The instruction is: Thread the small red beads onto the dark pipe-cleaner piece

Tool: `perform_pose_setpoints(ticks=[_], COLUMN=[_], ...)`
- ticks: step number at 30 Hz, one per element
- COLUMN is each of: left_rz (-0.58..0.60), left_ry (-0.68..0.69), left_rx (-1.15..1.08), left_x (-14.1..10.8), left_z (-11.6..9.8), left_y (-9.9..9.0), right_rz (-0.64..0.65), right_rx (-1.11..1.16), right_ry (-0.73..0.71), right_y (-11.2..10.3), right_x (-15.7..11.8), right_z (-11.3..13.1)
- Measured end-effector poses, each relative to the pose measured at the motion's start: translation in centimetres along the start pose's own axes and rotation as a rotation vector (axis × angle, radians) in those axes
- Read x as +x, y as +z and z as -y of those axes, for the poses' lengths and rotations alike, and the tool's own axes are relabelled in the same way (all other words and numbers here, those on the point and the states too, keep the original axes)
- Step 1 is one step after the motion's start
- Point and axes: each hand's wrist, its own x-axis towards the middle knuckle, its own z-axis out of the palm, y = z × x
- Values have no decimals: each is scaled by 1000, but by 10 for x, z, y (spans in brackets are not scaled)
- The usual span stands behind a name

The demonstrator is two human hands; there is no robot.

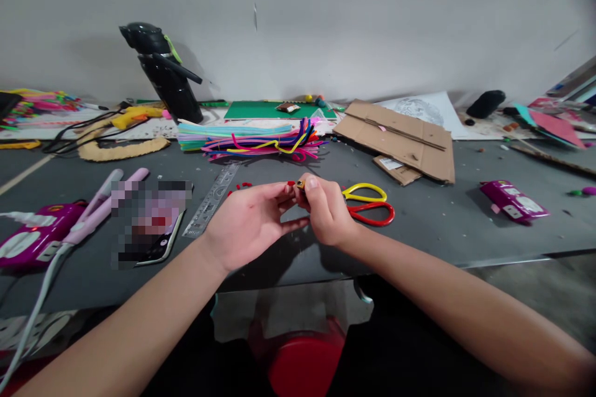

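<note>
My left hand (246, 223) pinches a small red piece (290, 183) between thumb and fingertip, its other fingers reaching towards the right hand. Closed in a fist, my right hand (326, 208) grips a small object with a brass-coloured end (301, 185), its thumb lying near that end; the rest of it is hidden in the palm. The two hands meet above the table's front part. Behind the right wrist lie scissors (372, 214) with one yellow and one red handle, their blades hidden. Small red bits (239, 186) are scattered behind the left hand.
A clear ruler (209, 201), a phone (156, 223), a pink hair straightener (105, 208) and a purple power strip (44, 232) lie to the left. Pipe cleaners (261, 138), a black flask (167, 77) and cardboard (395, 139) stand behind. Another purple power strip (514, 201) is right.
</note>
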Motion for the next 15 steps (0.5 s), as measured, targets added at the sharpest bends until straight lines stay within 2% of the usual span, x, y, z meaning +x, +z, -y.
perform_pose_setpoints(ticks=[15], left_rz=[-64], left_ry=[9], left_rx=[18], left_x=[-3], left_z=[0], left_y=[5], right_rz=[-11], right_rx=[33], right_ry=[25], right_y=[3], right_x=[0], right_z=[-1])
